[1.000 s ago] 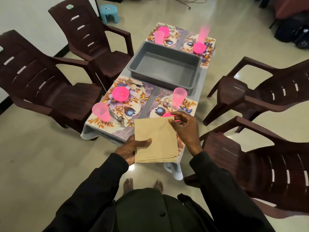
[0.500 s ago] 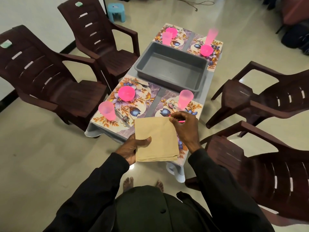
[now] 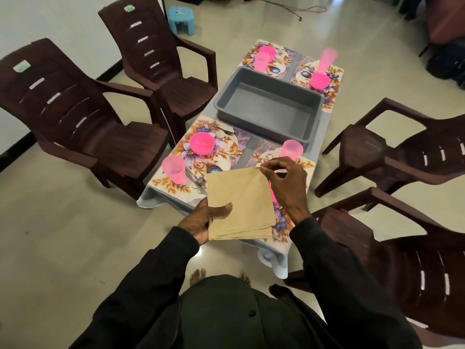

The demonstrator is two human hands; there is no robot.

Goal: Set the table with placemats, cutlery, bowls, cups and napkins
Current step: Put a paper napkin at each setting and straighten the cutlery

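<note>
My left hand (image 3: 205,219) grips a stack of tan napkins (image 3: 239,202) by its near left edge, above the table's near end. My right hand (image 3: 284,182) pinches the far right corner of the top napkin. Several floral placemats lie on the small table; the near left placemat (image 3: 176,183) carries a pink bowl (image 3: 202,143), a pink cup (image 3: 173,169), a fork (image 3: 221,128) and a spoon (image 3: 197,178). On the near right placemat (image 3: 308,165) stands a pink cup (image 3: 292,148); its pink bowl is mostly hidden behind my right hand.
An empty grey tub (image 3: 269,104) fills the table's middle. Two far placemats hold pink bowls and cups (image 3: 319,80). Dark brown plastic chairs stand on the left (image 3: 75,117) and right (image 3: 402,157). A small blue stool (image 3: 181,20) is by the far wall.
My right hand has shifted to the far right corner of the top napkin and lifts it slightly. The view has come a little closer to the table.
</note>
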